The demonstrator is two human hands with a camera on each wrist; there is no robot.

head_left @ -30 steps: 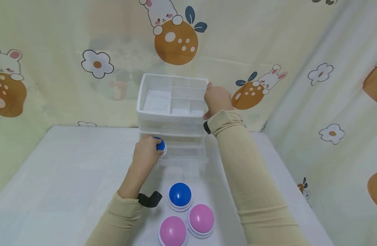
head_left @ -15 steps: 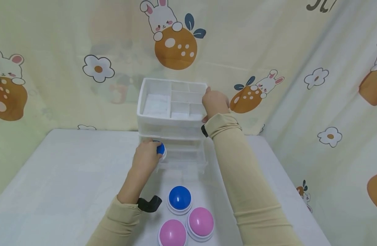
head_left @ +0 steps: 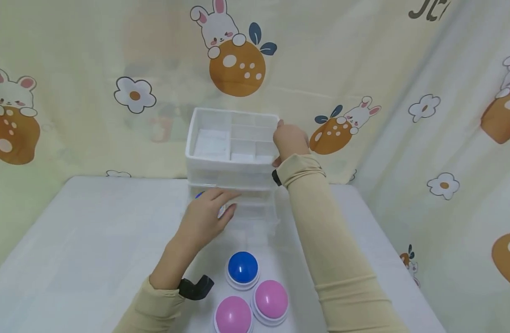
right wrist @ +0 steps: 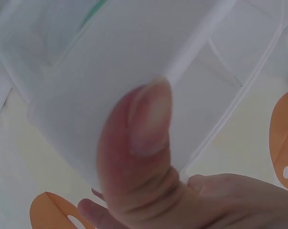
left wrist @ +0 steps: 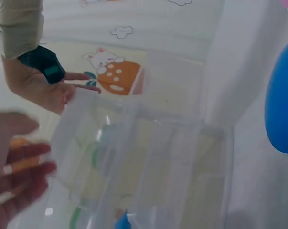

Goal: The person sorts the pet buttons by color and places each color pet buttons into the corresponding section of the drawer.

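Note:
At the back of the table stands a white plastic drawer organizer (head_left: 227, 162) with a divided top tray. My right hand (head_left: 291, 141) grips its upper right side; in the right wrist view the thumb (right wrist: 141, 124) presses on the translucent wall. Its lower clear drawer (head_left: 255, 212) is pulled out. My left hand (head_left: 201, 219) is over the drawer's left part, fingers apart and holding nothing. Behind that hand a bit of a blue domed push button (head_left: 199, 194) shows in the drawer, mostly hidden. In the left wrist view the left fingers (left wrist: 26, 167) are loosely spread beside the organizer.
In front of the drawer, another blue domed button (head_left: 243, 268) on a white base sits on the white table (head_left: 92, 240). Two pink domed buttons (head_left: 234, 315) stand nearer the front. A printed curtain (head_left: 167, 60) hangs behind the organizer and along the right.
My left hand has let go of the blue push button, leaving it at the drawer's left side, and its fingers have spread. My right hand keeps its grip on the organizer.

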